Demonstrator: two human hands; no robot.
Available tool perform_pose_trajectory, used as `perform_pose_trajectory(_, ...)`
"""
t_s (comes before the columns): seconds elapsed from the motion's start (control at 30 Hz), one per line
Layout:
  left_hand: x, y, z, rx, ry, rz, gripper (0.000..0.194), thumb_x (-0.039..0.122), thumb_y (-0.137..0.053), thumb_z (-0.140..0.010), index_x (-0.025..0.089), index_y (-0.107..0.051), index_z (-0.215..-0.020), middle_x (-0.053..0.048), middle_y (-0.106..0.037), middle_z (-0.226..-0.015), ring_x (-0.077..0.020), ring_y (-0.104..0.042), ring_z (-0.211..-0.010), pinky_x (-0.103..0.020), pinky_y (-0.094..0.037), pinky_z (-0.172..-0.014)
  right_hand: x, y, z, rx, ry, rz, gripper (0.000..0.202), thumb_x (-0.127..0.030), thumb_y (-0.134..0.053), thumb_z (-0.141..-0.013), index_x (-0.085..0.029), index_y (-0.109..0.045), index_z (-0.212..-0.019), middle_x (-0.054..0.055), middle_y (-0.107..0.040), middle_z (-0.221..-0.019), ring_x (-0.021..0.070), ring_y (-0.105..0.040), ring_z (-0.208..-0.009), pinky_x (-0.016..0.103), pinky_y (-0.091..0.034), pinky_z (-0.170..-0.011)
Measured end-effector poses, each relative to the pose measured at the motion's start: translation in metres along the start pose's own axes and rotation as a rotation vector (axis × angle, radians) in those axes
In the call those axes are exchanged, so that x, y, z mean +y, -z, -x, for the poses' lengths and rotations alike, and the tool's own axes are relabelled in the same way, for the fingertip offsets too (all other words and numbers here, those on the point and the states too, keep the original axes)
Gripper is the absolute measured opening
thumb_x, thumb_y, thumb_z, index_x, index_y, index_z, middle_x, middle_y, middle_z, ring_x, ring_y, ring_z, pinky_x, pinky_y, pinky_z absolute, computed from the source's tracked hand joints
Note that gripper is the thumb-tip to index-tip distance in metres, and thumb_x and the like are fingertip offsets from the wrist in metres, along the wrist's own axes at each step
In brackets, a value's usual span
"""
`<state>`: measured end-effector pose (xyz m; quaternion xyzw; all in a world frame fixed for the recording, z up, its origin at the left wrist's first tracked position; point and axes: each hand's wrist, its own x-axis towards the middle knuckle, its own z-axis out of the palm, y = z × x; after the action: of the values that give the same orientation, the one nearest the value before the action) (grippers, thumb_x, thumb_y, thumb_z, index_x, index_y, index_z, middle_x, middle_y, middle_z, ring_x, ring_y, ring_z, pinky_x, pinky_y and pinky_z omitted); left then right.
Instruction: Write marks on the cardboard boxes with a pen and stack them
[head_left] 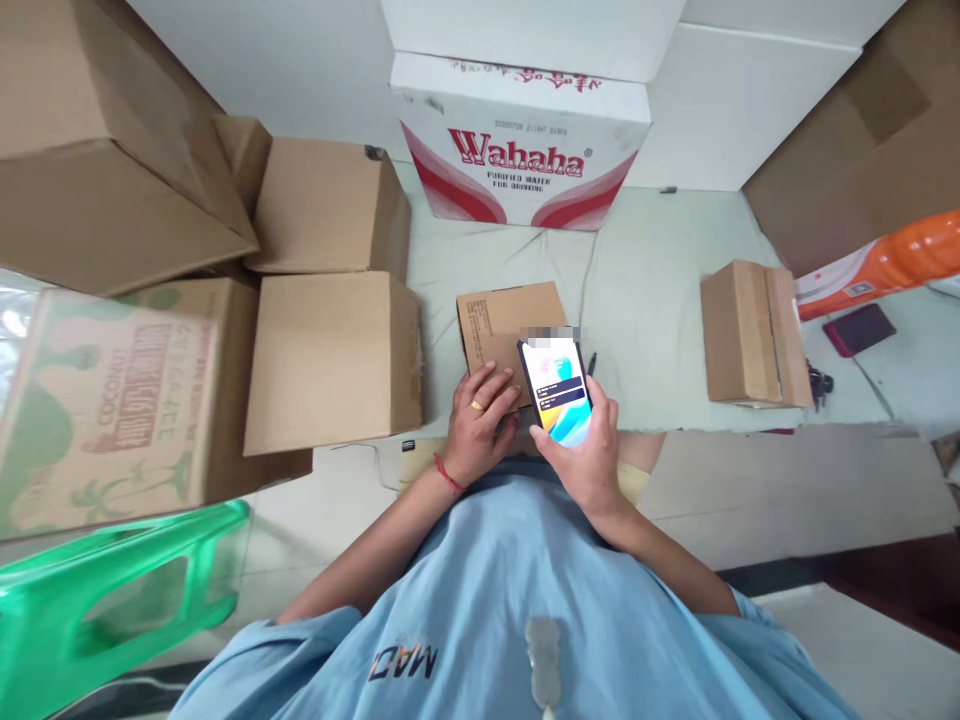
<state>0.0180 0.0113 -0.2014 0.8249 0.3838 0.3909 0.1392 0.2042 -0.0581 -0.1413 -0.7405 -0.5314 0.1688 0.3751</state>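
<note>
A smartphone (556, 392) with its screen lit is gripped along its sides by my right hand (592, 450), thumb on the near left corner. Beneath and behind it lies a small flat brown cardboard box (499, 312) with printed text on its left part. My left hand (480, 415), with a ring and a red wrist cord, rests on the near left part of that box, fingers stretched out over it. A dark pen (592, 364) shows just right of the phone, partly hidden.
A white and red water carton (521, 150) stands at the back of the table. Several brown boxes (319, 365) are stacked at left, above a green stool (135, 590). On the right are a small carton (750, 335), an orange bottle-shaped item (900, 255), keys (820, 384) and a dark red-edged object (859, 330).
</note>
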Motion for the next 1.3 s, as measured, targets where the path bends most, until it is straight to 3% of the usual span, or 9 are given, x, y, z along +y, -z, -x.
perform_pose_trajectory(0.23,0.000,0.000,-0.001,0.028,-0.035,-0.007,0.044,0.017,-0.067,-0.101,0.024,-0.064,-0.144,-0.017,-0.069,-0.149,-0.0370,-0.052,-0.156,-0.064,-0.052,-0.122,0.000,0.001,0.002,0.002,-0.005,-0.026,0.092,-0.045,-0.086,-0.084,-0.023,-0.043,-0.162,0.016,-0.060,-0.135,0.0368,-0.067,-0.125,0.059,-0.061,-0.107)
perform_pose_trajectory(0.4,0.005,-0.001,0.002,0.086,-0.009,-0.047,0.044,0.014,-0.068,-0.101,0.027,-0.067,-0.142,-0.015,-0.068,-0.150,-0.0375,-0.043,-0.162,-0.064,-0.050,-0.124,0.010,0.007,-0.006,0.047,-0.023,0.013,0.093,-0.054,-0.085,-0.082,-0.022,-0.045,-0.160,0.015,-0.060,-0.132,0.0365,-0.066,-0.124,0.058,-0.059,-0.107)
perform_pose_trajectory(0.63,0.011,0.002,0.002,0.169,0.086,-0.027,0.035,0.012,-0.066,-0.096,0.024,-0.065,-0.129,-0.018,-0.058,-0.155,-0.0380,-0.043,-0.162,-0.068,-0.045,-0.126,0.060,0.046,-0.050,0.115,-0.384,0.210,0.105,-0.057,-0.087,-0.071,-0.020,-0.048,-0.160,0.018,-0.058,-0.133,0.0410,-0.067,-0.122,0.057,-0.055,-0.109)
perform_pose_trajectory(0.83,0.011,0.000,0.006,0.242,0.239,0.086,0.051,0.031,-0.063,-0.104,0.021,-0.046,-0.152,-0.021,-0.057,-0.153,-0.0364,-0.049,-0.157,-0.067,-0.043,-0.127,0.092,0.063,-0.058,-0.007,-0.560,0.376,0.111,-0.060,-0.085,-0.072,-0.017,-0.045,-0.165,0.020,-0.057,-0.134,0.0413,-0.070,-0.110,0.058,-0.057,-0.103)
perform_pose_trajectory(0.93,0.010,-0.002,0.008,0.272,0.302,0.133,0.055,0.039,-0.059,-0.109,0.022,-0.044,-0.159,-0.021,-0.053,-0.158,-0.0345,-0.048,-0.157,-0.062,-0.041,-0.131,0.095,0.059,-0.052,-0.052,-0.456,0.430,0.107,-0.059,-0.082,-0.079,-0.012,-0.043,-0.167,0.025,-0.057,-0.135,0.0457,-0.066,-0.117,0.064,-0.056,-0.103)
perform_pose_trajectory(1.03,0.010,-0.005,0.007,0.296,0.387,0.180,0.059,0.047,-0.056,-0.110,0.022,-0.043,-0.162,-0.021,-0.051,-0.160,-0.0332,-0.046,-0.159,-0.058,-0.039,-0.133,0.088,0.053,-0.048,0.010,-0.179,0.479,0.079,-0.058,-0.070,-0.094,-0.011,-0.056,-0.156,0.031,-0.052,-0.148,0.0510,-0.050,-0.140,0.072,-0.047,-0.113)
perform_pose_trajectory(1.1,0.012,-0.007,0.006,0.315,0.433,0.200,0.061,0.053,-0.058,-0.109,0.022,-0.045,-0.161,-0.020,-0.052,-0.159,-0.0328,-0.046,-0.159,-0.057,-0.038,-0.134,0.077,0.046,-0.047,0.026,-0.010,0.428,0.064,-0.061,-0.058,-0.103,-0.016,-0.064,-0.148,0.029,-0.053,-0.153,0.0478,-0.046,-0.145,0.072,-0.045,-0.117)
perform_pose_trajectory(1.2,0.011,-0.009,0.006,0.369,0.542,0.252,0.065,0.058,-0.064,-0.106,0.022,-0.048,-0.157,-0.020,-0.051,-0.158,-0.0328,-0.049,-0.157,-0.055,-0.041,-0.132,0.056,0.029,-0.049,-0.128,0.098,0.234,0.063,-0.064,-0.040,-0.111,-0.019,-0.068,-0.144,0.022,-0.067,-0.139,0.0385,-0.059,-0.135,0.062,-0.051,-0.118)
perform_pose_trajectory(1.3,0.003,-0.008,0.007,0.354,0.722,0.355,0.068,0.062,-0.068,-0.102,0.021,-0.053,-0.155,-0.020,-0.054,-0.157,-0.0329,-0.056,-0.150,-0.053,-0.045,-0.129,0.036,0.010,-0.052,-0.269,0.106,0.116,0.075,-0.073,-0.032,-0.111,-0.017,-0.070,-0.143,0.022,-0.070,-0.138,0.0373,-0.063,-0.134,0.060,-0.051,-0.121)
